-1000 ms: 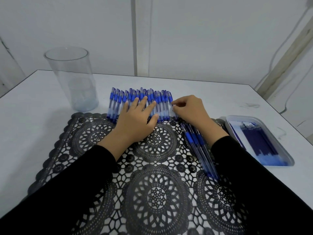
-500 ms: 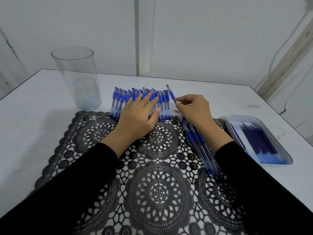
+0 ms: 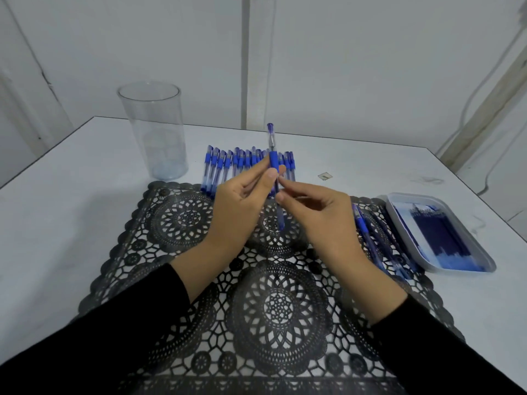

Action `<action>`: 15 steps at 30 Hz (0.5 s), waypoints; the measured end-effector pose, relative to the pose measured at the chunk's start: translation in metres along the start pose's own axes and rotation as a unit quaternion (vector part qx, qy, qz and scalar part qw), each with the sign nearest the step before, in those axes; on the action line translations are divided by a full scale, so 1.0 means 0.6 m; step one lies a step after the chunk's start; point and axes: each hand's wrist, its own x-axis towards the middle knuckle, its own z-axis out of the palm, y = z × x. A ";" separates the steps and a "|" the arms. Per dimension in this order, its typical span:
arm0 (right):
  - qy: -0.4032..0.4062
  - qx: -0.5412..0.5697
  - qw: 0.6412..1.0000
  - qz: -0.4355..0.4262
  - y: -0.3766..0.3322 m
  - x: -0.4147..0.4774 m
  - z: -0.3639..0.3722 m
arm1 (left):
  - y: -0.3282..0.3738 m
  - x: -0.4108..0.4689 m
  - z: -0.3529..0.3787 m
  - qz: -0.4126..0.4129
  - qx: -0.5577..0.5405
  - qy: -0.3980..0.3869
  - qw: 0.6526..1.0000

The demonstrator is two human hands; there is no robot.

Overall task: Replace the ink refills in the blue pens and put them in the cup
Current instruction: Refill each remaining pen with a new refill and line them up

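A blue pen (image 3: 273,159) stands almost upright above the mat, cap end up. My left hand (image 3: 242,206) pinches its blue grip and my right hand (image 3: 316,215) pinches the clear barrel just below. Behind the hands a row of several blue pens (image 3: 225,166) lies side by side at the mat's far edge. A second small bunch of blue pens (image 3: 373,238) lies on the mat to the right. The tall clear cup (image 3: 154,129) stands at the back left with no pens in it.
A black lace mat (image 3: 271,309) covers the near middle of the white table (image 3: 71,195). A grey tray (image 3: 482,252) holding blue refills sits at the right. A small scrap (image 3: 324,175) lies beyond the mat. The wall is close behind.
My right hand lifted one pen from the right end of the row. My left hand left the row and took the pen's grip. Both hands now hold it up over the mat.
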 end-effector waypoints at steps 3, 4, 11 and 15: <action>-0.022 0.032 0.999 -0.010 0.001 -0.008 0.006 | 0.003 -0.002 -0.013 -0.017 -0.056 0.048 0.997; -0.019 0.037 0.999 -0.012 0.001 -0.009 0.005 | 0.001 0.000 -0.022 -0.005 -0.050 0.058 0.997; -0.033 0.053 0.998 -0.012 0.022 -0.016 0.012 | -0.040 0.012 -0.119 0.218 0.242 -0.090 0.941; -0.061 -0.010 0.998 -0.018 0.037 -0.016 0.018 | -0.056 0.006 -0.136 0.236 0.270 -0.164 0.919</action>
